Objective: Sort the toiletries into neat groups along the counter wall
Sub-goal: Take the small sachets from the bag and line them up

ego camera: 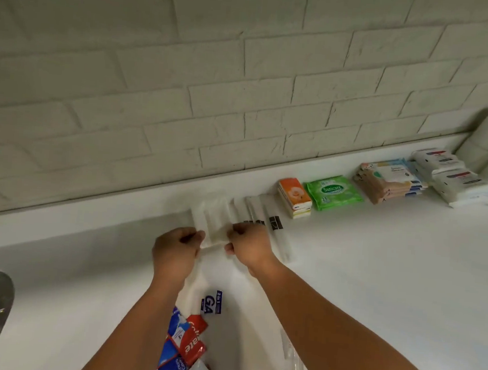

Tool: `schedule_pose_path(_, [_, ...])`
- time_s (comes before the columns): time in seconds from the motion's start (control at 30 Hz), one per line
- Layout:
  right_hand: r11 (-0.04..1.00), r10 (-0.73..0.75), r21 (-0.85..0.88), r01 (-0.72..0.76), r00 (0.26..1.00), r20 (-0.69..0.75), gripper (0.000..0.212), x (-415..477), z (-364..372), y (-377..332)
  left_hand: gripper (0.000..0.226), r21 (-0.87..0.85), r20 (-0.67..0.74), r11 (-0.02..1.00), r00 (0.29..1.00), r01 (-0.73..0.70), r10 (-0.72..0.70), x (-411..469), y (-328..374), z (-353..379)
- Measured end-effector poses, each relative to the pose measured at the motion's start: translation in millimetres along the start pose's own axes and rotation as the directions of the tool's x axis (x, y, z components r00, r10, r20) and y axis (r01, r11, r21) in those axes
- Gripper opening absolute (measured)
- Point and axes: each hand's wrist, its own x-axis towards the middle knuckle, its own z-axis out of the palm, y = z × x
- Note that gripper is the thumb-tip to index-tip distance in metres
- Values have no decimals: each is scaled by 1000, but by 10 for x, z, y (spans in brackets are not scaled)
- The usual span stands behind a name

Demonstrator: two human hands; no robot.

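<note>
A clear white packet (pixel 212 229) is held at the centre of the frame, close below the foot of the brick wall (pixel 187 78), and is spanned between the two hands. Its left edge is pinched between the thumb and curled fingers of the left hand (pixel 177 251). Its right edge is pinched in the same way by the right hand (pixel 248 245), so both sets of fingers are closed on the wrapper (its contents cannot be made out through the blur). Just right of the packet, a row of similar white packets (pixel 257 210) with dark label ends is laid side by side on the counter (pixel 376 268). Further right along the wall are seen an orange tissue pack (pixel 294 197), a green wipes pack (pixel 333 192), a stack of wipes packs (pixel 389 178) and a stack of white packs (pixel 453 178). Red and blue toothpaste sachets (pixel 188 345) are heaped at the bottom centre, between the forearms.
</note>
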Motion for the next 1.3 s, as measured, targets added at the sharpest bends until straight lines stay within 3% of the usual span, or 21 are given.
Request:
schedule_pose_path(0.1, [958,-69,-283,53,996,-48,21,240,59,-84,12,-4,-25,1000,1000,14,-14,241,12,21])
schedule_pose_path(0.3, [793,-86,-608,41,995,-45,24,518,208,-55,18,47,-18,997,998,61,-60,498,-94,95])
schedule_pose_path(0.43, [697,-93,-717,33,995,-44,18,607,259,-43,11,106,-18,992,997,70,-69,553,-172,122])
schedule_pose_path(0.53, [620,-84,-784,20,996,-40,33,615,270,-31,14,136,-12,988,997,75,-74,580,-230,152])
schedule_pose_path(0.7, [575,-90,-817,34,996,-22,32,600,269,-8,17,180,0,982,998,65,-66,579,-253,199])
schedule_pose_path(0.93, [655,-130,-754,58,991,-37,13,505,205,-77,28,257,-22,966,999,30,-25,508,-259,167])
schedule_pose_path(1.13, [675,-212,-722,149,977,4,29,269,51,-101,32,303,-26,950,996,-72,83,217,-65,154])
schedule_pose_path(1.3, [698,-318,-676,238,948,5,28,-141,-159,-87,23,260,38,943,978,-209,206,-204,150,218])
